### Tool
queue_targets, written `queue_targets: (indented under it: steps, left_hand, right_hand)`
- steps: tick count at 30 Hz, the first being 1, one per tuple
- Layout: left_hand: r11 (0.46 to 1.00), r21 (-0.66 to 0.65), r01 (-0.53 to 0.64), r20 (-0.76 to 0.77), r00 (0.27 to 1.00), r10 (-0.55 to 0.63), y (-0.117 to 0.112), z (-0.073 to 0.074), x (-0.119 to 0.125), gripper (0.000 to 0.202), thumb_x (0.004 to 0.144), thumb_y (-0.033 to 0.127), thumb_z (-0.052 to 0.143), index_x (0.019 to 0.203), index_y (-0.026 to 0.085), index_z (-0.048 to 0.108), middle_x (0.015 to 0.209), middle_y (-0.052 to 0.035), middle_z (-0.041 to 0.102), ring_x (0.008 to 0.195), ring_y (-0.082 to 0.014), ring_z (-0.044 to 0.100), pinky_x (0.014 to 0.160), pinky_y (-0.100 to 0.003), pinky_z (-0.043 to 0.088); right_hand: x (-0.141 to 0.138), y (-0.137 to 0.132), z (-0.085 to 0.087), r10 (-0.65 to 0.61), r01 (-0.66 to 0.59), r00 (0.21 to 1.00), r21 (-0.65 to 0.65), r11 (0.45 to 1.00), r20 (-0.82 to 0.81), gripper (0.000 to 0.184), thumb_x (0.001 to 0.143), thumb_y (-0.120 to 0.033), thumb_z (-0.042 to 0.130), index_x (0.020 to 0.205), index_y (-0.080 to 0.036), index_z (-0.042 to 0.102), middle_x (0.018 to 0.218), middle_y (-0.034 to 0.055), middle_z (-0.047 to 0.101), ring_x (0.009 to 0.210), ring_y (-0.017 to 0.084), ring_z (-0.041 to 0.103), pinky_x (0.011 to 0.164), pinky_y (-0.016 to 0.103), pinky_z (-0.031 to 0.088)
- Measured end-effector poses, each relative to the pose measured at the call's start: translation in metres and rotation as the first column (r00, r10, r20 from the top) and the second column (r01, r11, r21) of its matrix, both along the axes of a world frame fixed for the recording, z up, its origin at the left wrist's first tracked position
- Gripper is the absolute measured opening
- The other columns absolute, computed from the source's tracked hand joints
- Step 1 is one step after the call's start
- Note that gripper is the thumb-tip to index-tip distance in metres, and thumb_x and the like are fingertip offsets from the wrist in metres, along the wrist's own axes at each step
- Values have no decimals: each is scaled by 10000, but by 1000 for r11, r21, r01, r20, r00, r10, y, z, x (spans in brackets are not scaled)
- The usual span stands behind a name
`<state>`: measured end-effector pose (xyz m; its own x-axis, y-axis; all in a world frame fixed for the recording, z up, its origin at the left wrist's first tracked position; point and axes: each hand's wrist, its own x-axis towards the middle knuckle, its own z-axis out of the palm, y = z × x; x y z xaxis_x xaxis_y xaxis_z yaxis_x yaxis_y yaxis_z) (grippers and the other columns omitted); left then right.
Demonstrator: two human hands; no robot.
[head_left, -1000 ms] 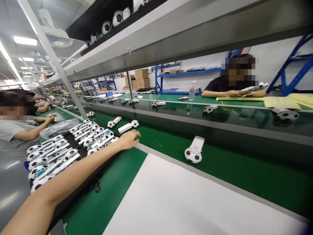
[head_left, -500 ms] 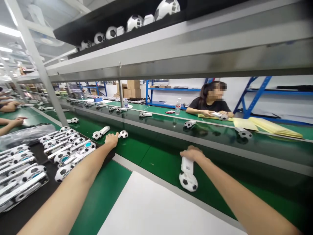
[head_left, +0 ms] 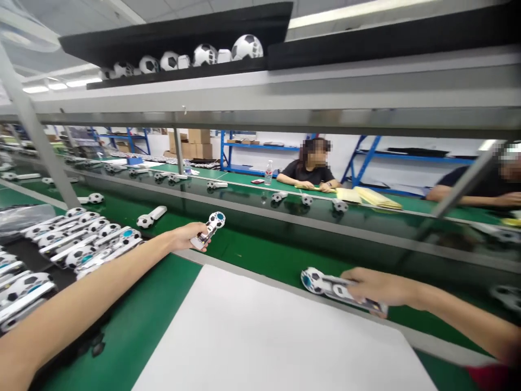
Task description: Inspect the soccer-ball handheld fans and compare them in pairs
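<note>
My left hand point(head_left: 191, 235) is closed around the handle of a white soccer-ball-headed device point(head_left: 217, 220), raised above the green belt. The round head points away to the right and shows a teal disc. On the right, my right hand point(head_left: 368, 288) grips a second soccer-ball-headed device point(head_left: 313, 281) by its handle, over the belt's near edge. Its head points left and also shows a teal disc. A similar device point(head_left: 145, 221) lies on the green belt point(head_left: 244, 247) beyond my left forearm. In front of me lies a large white sheet point(head_left: 260, 331).
Many like devices fill a black tray point(head_left: 65, 277) at left. A metal shelf beam point(head_left: 285, 117) crosses overhead, carrying soccer-ball items point(head_left: 247, 48). A slanted post point(head_left: 40, 125) stands at left. Across the line sit a co-worker point(head_left: 311, 168) and another person point(head_left: 472, 184).
Both devices have been lifted and turned, so their teal discs now show. My right hand has moved right and nearer to me. The view has swung to the right.
</note>
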<state>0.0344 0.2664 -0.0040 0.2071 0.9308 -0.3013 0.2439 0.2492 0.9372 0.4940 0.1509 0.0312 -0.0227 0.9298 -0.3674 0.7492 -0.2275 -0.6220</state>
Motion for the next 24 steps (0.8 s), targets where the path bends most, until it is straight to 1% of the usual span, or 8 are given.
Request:
queue_targets:
  steps: [4,7,9,11,14,17,21,24]
  left_hand:
    - [991,107,84,238,965,-107,-40,34,59,267,814,176,600,1066,175,511,863,-56,659,717,-163,643,665,-346,595]
    - [965,259,39,437,887,-153,-71,70,109,403,809,173,620,1193,182,499,944,-73,671,764,-163,659,686,-340,606]
    - [936,350,-34,567,803,-183,-92,90,139,495,788,152,632,1256,183,475,932,-68,673,752,-170,669,663,-343,615]
    - [899,430,-79,645,724,-245,-112,103,162,537,776,146,636,1280,199,457,933,-47,669,747,-171,680,652,-342,621]
    - [855,511,-92,669,667,-327,-134,105,180,529,799,183,642,1282,226,429,976,-37,677,721,-182,707,631,-329,615]
    - [828,555,-74,637,678,-366,-144,97,183,586,812,208,663,1318,270,374,1082,-51,690,680,-190,718,604,-332,608]
    - [839,538,-78,603,731,-319,-143,93,178,629,798,204,686,1337,307,377,1322,-85,620,790,-222,738,600,-334,616]
    - [845,530,-69,593,743,-311,-139,92,176,596,793,214,685,1318,298,416,1342,-86,610,816,-220,736,613,-327,617]
  right_hand:
    - [-9,-21,3,-92,118,940,60,991,-328,71,713,-189,597,753,-136,621,663,50,649,474,126,591,438,220,478]
    - [-31,-24,24,-88,224,865,223,949,-495,224,776,-211,525,988,-167,583,927,59,708,678,137,695,664,254,600]
    - [-48,-28,40,-17,295,766,328,897,-642,318,769,-207,517,1087,-197,532,1109,58,697,840,171,734,820,328,621]
    - [-64,-35,53,105,375,607,401,836,-788,355,738,-198,552,1090,-205,511,1153,64,690,904,223,744,860,406,623]
    - [-79,-47,61,243,442,476,468,765,-845,398,711,-195,600,1098,-220,509,1092,40,700,872,249,750,810,435,636]
    - [-86,-55,57,294,407,476,503,762,-829,448,728,-199,601,1167,-237,517,1068,23,691,860,245,748,796,427,634]
    - [-88,-57,50,275,374,492,486,790,-826,488,729,-184,610,1201,-249,508,1076,24,680,917,254,739,803,418,627]
    - [-87,-55,48,270,373,482,474,797,-834,500,734,-187,615,1206,-259,468,1123,30,665,940,251,730,753,399,630]
